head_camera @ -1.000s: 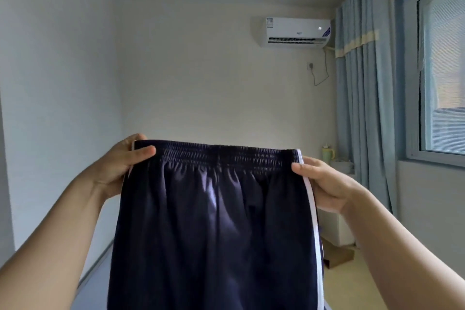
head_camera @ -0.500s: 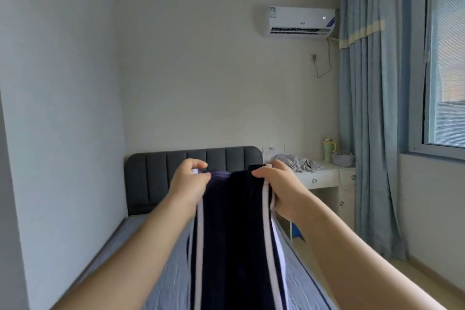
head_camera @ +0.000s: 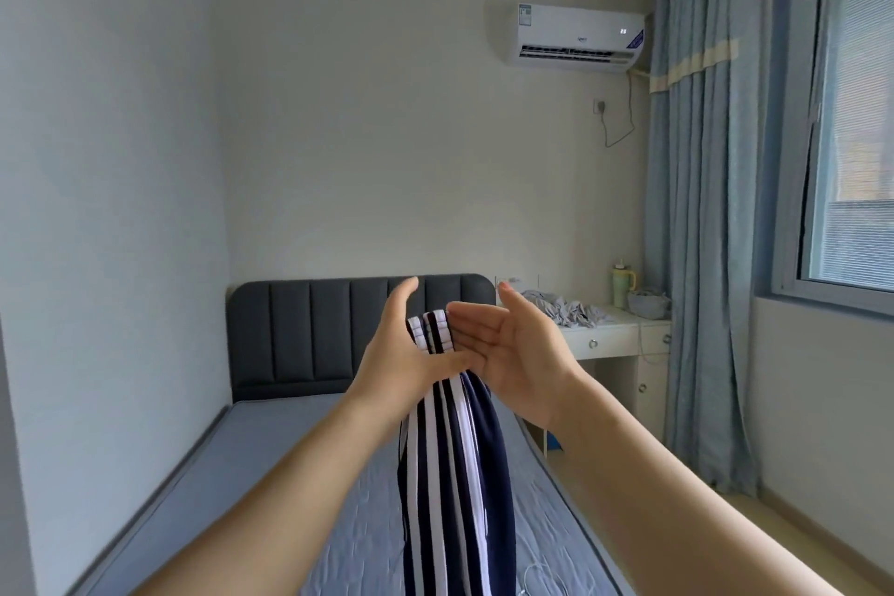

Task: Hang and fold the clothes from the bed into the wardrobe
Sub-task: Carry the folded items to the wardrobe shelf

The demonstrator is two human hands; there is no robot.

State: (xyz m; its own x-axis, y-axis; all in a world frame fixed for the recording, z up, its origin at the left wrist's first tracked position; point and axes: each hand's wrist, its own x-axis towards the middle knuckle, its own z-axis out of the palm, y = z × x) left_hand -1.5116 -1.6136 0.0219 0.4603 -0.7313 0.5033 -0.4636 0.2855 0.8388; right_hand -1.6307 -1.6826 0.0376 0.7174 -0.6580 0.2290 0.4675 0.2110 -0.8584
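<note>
Navy trousers (head_camera: 471, 474) with white side stripes hang folded lengthwise over the bed (head_camera: 271, 465). My left hand (head_camera: 401, 353) holds their waistband, with the thumb pressed across the cloth and the fingers pointing up. My right hand (head_camera: 513, 348) is beside the waistband on the right, palm facing left and fingers straight, its fingertips against the cloth. The trouser legs run out of view below. No wardrobe is in view.
A dark padded headboard (head_camera: 309, 329) stands against the far wall. A white desk (head_camera: 614, 339) at the right carries crumpled grey clothes (head_camera: 561, 310), a green bottle (head_camera: 624, 281) and a bowl. Blue curtains (head_camera: 701, 232) and a window fill the right side.
The trousers, first held spread by the waistband, were folded in half lengthwise. My hands came together; my right hand let go and opened flat, and my left hand now holds both edges.
</note>
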